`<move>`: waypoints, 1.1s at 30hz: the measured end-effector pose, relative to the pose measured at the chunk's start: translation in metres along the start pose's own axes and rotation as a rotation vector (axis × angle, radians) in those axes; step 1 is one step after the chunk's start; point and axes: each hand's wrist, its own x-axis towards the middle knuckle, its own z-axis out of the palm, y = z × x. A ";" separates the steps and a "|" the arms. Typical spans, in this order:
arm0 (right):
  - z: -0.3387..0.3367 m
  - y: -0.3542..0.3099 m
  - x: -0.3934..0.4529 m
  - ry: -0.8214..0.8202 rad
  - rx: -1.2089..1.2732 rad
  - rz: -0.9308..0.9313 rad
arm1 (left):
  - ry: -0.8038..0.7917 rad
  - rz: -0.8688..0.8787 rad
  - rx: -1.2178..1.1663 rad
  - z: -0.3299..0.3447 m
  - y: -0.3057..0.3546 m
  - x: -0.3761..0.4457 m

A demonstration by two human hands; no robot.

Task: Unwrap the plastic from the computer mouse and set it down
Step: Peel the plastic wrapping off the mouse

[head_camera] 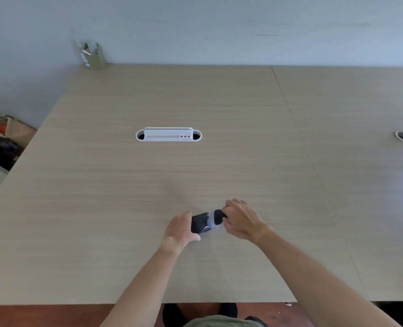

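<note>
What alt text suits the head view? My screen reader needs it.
Two bare hands hold a black computer mouse over a wooden table: left hand grips it, right hand pulls clear plastic off its end.

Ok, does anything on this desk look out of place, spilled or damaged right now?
Nothing stands out. The left hand and right hand hold the black computer mouse, its plastic wrap partly on. The desk shows no spill; the white cable grommet sits straight.
</note>
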 end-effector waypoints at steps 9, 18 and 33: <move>0.003 -0.021 0.015 -0.122 0.034 -0.045 | -0.018 0.007 -0.044 -0.001 -0.004 0.002; -0.001 0.004 0.019 -0.085 0.211 0.131 | -0.044 -0.008 -0.023 -0.005 -0.001 0.006; -0.001 0.007 0.012 -0.163 0.134 0.164 | -0.084 0.014 0.087 -0.011 0.002 0.017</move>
